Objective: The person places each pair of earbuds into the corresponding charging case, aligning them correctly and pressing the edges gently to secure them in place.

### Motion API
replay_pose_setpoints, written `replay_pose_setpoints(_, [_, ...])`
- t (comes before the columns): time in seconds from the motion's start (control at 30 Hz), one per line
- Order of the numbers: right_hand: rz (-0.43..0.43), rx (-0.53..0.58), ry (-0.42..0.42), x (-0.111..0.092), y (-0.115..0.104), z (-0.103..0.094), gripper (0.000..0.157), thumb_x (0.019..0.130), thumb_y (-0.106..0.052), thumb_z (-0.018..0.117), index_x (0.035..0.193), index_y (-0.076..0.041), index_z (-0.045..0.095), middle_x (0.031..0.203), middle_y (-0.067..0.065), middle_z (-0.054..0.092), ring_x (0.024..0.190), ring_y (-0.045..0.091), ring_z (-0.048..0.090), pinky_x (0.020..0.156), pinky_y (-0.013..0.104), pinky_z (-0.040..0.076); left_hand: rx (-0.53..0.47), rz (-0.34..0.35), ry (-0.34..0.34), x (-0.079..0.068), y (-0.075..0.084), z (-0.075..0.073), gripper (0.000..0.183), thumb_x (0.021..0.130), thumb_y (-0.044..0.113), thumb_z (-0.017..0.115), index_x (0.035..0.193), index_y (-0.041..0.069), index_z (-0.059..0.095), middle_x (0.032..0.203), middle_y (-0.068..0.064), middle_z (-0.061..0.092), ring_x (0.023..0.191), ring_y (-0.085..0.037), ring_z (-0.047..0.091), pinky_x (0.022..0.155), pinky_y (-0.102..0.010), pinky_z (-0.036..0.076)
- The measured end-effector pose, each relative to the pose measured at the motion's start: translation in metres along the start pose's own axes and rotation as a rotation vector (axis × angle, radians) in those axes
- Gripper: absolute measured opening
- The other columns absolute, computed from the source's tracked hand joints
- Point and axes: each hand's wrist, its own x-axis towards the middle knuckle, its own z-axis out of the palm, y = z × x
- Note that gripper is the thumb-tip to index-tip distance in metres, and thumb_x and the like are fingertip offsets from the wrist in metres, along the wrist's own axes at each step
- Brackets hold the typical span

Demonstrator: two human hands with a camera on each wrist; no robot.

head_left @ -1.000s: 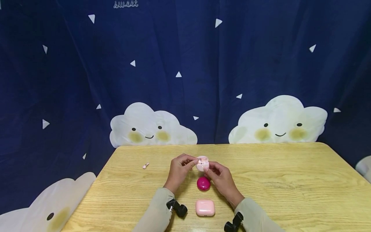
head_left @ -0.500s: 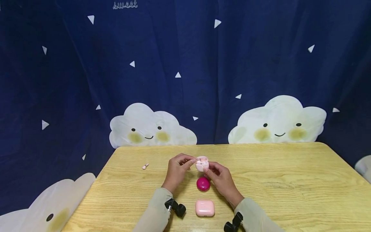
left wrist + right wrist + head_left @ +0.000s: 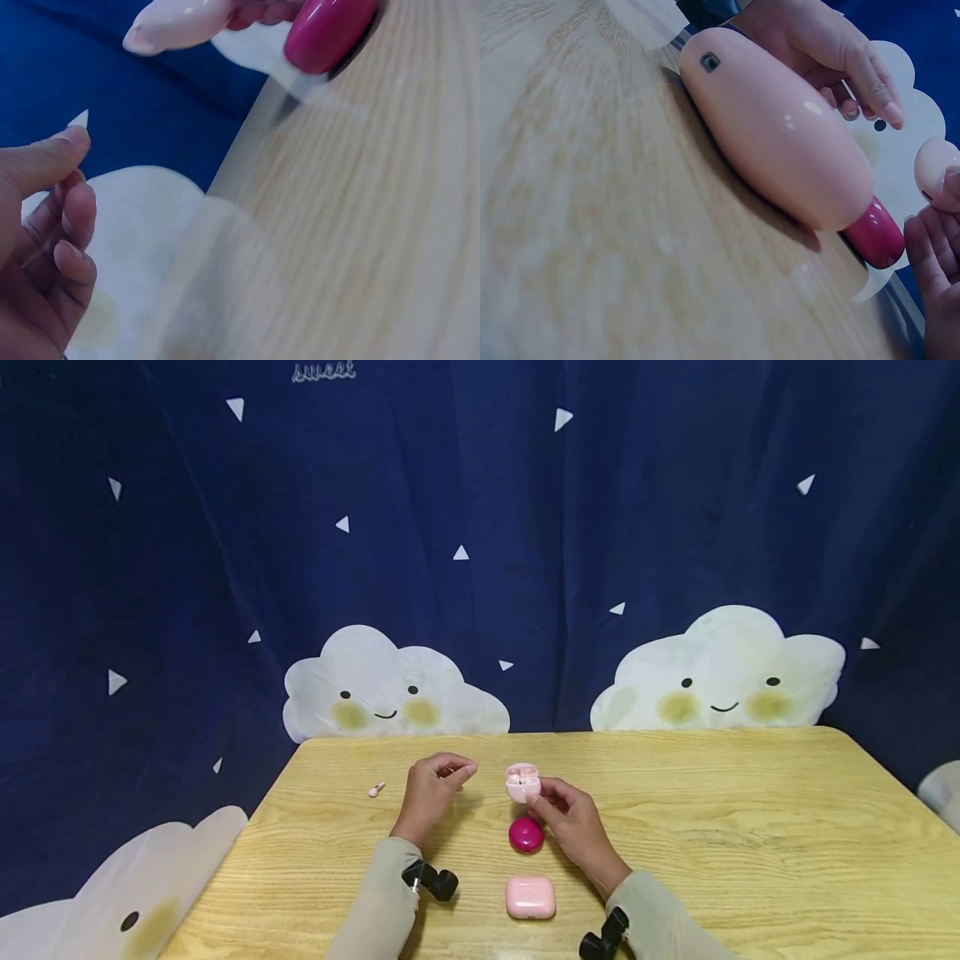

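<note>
My right hand (image 3: 573, 827) grips a small round pale pink earbud case (image 3: 522, 793) by its right side, above the table. The case's lid is up, and an earbud shows in the tray inside. To its left, apart from the case, is my left hand (image 3: 431, 792), fingers loosely curled and thumb near the fingertips. Nothing shows between those fingers in the left wrist view, where the left hand (image 3: 52, 217) is at the left edge. A loose pink earbud (image 3: 376, 790) lies on the table left of that hand.
Below the held case, a glossy magenta round case (image 3: 527, 835) sits on the wooden table (image 3: 750, 835). Nearer the front is a closed pink rectangular earbud case (image 3: 530, 897). Behind the table hangs a dark blue curtain (image 3: 525, 527) with printed clouds.
The left hand has let go at the pale pink case and moved away to the left. The right hand and the case it holds have stayed nearly in place.
</note>
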Motion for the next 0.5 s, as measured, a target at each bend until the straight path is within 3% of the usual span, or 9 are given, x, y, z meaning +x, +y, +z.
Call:
replay_pose_setpoints(0.2, [-0.005,-0.005,-0.003,0.001,0.0,0.0,0.023,0.085,-0.008,0.061,0.106,0.0,0.061,0.094,0.016,0.062,0.086,0.031,0.059,0.073,0.036,0.051,0.081,-0.06,0.039,0.001,-0.001,-0.016,0.013,0.08,0.029,0.068,0.085,0.018,0.071,0.078,-0.002,0.066,0.063,-0.023,0.06,0.052,-0.03,0.047])
replay_pose_setpoints(0.5, [0.004,0.0,0.0,0.002,0.003,0.0,0.022,0.084,-0.008,0.062,0.105,-0.001,0.061,0.091,0.015,0.062,0.084,0.03,0.06,0.072,0.035,0.052,0.165,-0.141,0.125,0.003,-0.007,-0.033,0.01,0.077,0.027,0.07,0.08,0.018,0.071,0.072,0.006,0.065,0.058,-0.014,0.058,0.052,-0.03,0.046])
